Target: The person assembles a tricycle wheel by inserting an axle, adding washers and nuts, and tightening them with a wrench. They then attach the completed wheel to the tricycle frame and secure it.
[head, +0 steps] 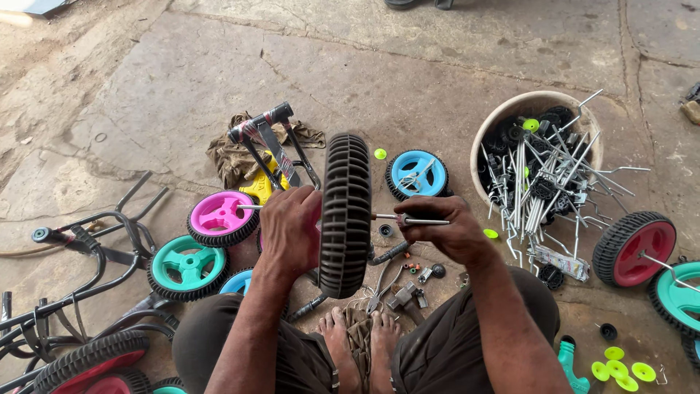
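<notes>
I hold a black treaded toy wheel (345,211) upright, edge-on, over my crossed feet. A thin metal axle rod (423,219) runs through its hub and sticks out on both sides. My left hand (290,230) grips the wheel's left side, by the rod end that points at a pink wheel (221,217). My right hand (445,228) is closed around the rod on the right side of the wheel.
A tan bowl (503,117) at the right holds several metal rods and black parts. Wheels lie around: blue (417,174), green (188,267), red (636,248). Black tube frames (87,255) lie at left, pliers (380,281) and small parts near my feet, yellow-green caps (618,367) at lower right.
</notes>
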